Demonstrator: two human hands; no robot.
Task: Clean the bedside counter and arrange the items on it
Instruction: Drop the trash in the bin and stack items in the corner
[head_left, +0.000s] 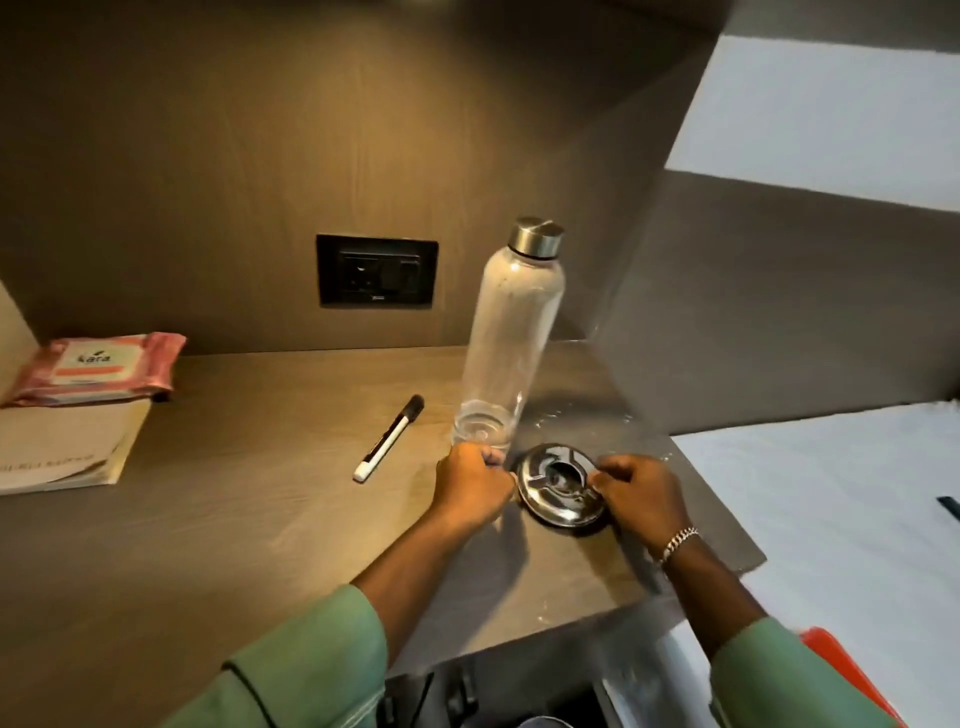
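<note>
We curl our left hand (471, 486) around the very base of the tall clear glass bottle with the brushed steel cap (506, 343), fingers bent close together and pressing its lower edge, the bottle standing slightly tilted on the brown wood-grain bedside counter (249, 519). Our right hand (638, 496) rests at the right rim of the round, shiny steel ashtray (562, 492), its fingers (605, 474) drawn in and pinching that rim; how firmly we grip it we cannot tell. The ashtray is a shallow polished disc with a sunken centre and notched grooves, lying flat on the counter just right of the bottle's base, between our two hands. A silver chain bracelet (678, 543) circles our right wrist, and loose green sleeves (322, 670) cover both forearms. Left of the bottle a slim white marker with a black cap (389, 437) lies diagonally on the smooth counter, apart from it. Far left, a soft pink pack of wet wipes (104, 366) sits on top of a cream softcover book (67, 447). On the matte brown wall panel behind, a black rectangular socket plate (376, 271) is set flush. To the right spreads white bedding (841, 519).
</note>
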